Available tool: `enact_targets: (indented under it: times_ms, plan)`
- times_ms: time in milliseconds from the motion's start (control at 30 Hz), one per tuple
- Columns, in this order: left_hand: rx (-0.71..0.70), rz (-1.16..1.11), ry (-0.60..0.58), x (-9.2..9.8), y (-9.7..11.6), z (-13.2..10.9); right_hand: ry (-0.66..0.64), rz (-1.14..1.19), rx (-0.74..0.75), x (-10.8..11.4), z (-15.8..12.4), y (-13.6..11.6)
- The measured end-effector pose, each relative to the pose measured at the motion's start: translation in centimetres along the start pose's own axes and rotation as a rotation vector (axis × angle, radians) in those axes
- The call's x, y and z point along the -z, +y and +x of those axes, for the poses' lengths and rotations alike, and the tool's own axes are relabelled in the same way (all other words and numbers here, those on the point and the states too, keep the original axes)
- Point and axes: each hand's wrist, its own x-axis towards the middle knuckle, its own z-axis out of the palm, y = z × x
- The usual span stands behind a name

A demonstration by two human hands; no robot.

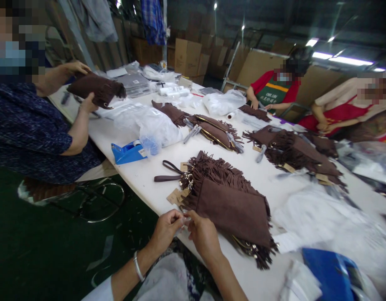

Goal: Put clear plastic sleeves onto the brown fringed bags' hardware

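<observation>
My left hand (168,228) and my right hand (203,234) meet over the table's near edge, fingers pinched close together. Something small and pale shows between the fingertips, too small to name. Just beyond them lies a brown fringed bag (232,209), flat side up, on top of more fringed bags (218,169). Tan paper tags (177,195) and metal clasps sit at its left corner, close to my fingers. Dark wrist straps (168,172) stick out to the left of the pile.
A blue tape dispenser (128,153) stands at the left table edge; another blue object (329,274) lies at near right. Plastic bags (333,221) and more fringed bags (293,150) cover the right side. At left a co-worker holds a brown bag (94,88); two people work opposite.
</observation>
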Motion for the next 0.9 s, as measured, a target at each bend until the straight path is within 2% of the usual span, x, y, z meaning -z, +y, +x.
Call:
enact_targets:
  times_ms: [100, 267, 400, 533, 600, 667, 767, 900]
  plan:
    - [0.012, 0.008, 0.073, -0.1, 0.0, -0.2, 0.036, -0.093, 0.041, 0.3, 0.2, -0.4]
    - [-0.005, 0.027, 0.222, -1.0, -0.1, -0.6, 0.099, -0.071, 0.099, -0.4, 0.1, -0.2]
    - [-0.066, 0.121, 0.253, -1.4, 0.1, -0.7, 0.111, -0.057, 0.101, -0.6, 0.0, 0.1]
    - [-0.068, 0.193, 0.274, -1.5, 0.6, -0.9, 0.116, -0.087, 0.109, -0.8, -0.1, 0.2]
    - [-0.012, 0.129, 0.280, -1.4, 0.7, -0.8, 0.118, -0.115, 0.113, -0.9, -0.2, 0.3]
    - [0.133, -0.025, 0.254, -1.2, 0.6, -0.4, 0.116, -0.147, 0.117, -1.1, -0.3, 0.4]
    - [0.361, -0.204, 0.154, -0.7, 0.8, 0.2, 0.098, -0.199, 0.129, -1.2, -0.6, 0.6]
    - [0.438, -0.223, 0.063, 0.0, 1.5, 0.8, 0.090, -0.240, 0.135, -1.2, -0.7, 0.7]
